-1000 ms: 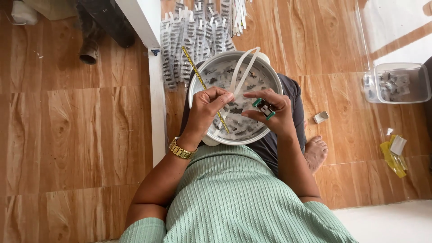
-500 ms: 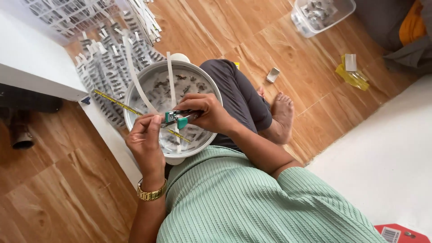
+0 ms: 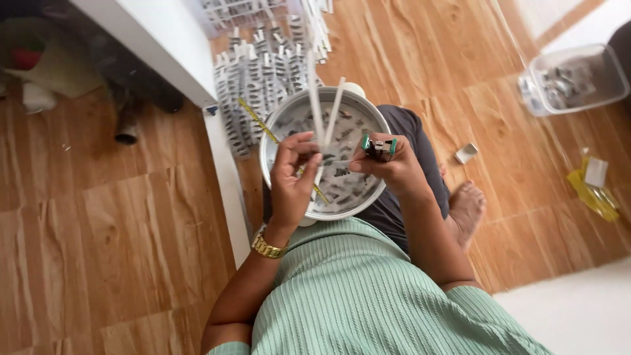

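White strips first: my left hand point(image 3: 294, 172) has its fingers pinched on the lower end of a thin white strip point(image 3: 315, 108), which rises up over the bowl, and a second white strip point(image 3: 334, 113) leans beside it, the two meeting near my fingertips. I cannot tell whether that second one is in the same pinch. My right hand point(image 3: 388, 165) is closed around a small dark clip with green ends point(image 3: 380, 147), held just above the bowl's right side, thumb and fingers wrapped tight. Both hands sit close together, almost touching, right over the round white bowl point(image 3: 275, 129) resting on my lap. Inside it I see many small dark pieces scattered on the bottom, too small to make out. A yellow stick point(image 3: 257, 122) lies slanted across the bowl's left rim and passes under my left hand. A gold watch point(image 3: 268, 247) rings my left wrist. Further out, rows of small grey-and-white pieces point(image 3: 263, 79) cover the wooden floor point(image 3: 118, 223) beyond the bowl, beside a white board edge point(image 3: 164, 52). Off to the right stands a clear plastic tub point(image 3: 570, 80), well apart, and my bare foot point(image 3: 465, 209) rests on the floor.
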